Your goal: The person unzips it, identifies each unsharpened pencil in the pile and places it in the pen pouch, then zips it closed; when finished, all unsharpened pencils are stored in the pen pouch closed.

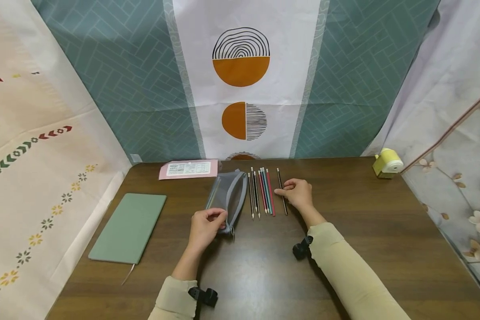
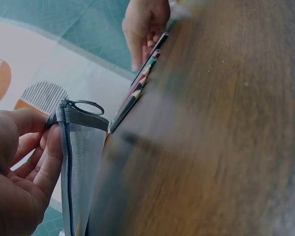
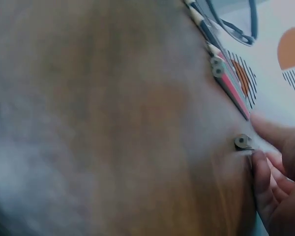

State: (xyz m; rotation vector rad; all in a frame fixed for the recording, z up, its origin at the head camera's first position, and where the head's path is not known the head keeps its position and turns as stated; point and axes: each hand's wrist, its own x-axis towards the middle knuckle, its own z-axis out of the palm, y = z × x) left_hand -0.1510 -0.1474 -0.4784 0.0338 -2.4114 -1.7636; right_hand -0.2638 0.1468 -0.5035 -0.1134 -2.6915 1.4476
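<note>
In the head view my left hand (image 1: pixel 206 226) pinches the near end of a grey zippered mesh pencil case (image 1: pixel 220 189) between thumb and fingers. The case gapes along its zipper, and the left wrist view shows a ring (image 2: pixel 88 106) at its corner. A row of several pencils (image 1: pixel 264 191), black, red and teal, lies just right of the case. Slightly apart from them is a black pencil (image 1: pixel 280 178), and my right hand (image 1: pixel 298 193) has thumb and fingers around its middle. The right wrist view shows that pencil's blunt end (image 3: pixel 242 141) by the fingertips.
A green notebook (image 1: pixel 130 226) with a ribbon lies at the left of the wooden table (image 1: pixel 260 280). Behind the pencil case is a pink packet (image 1: pixel 188 169) with a white label. At the back right stands a small yellow device (image 1: pixel 387 163). Patterned cloths (image 1: pixel 144 66) hang around the table.
</note>
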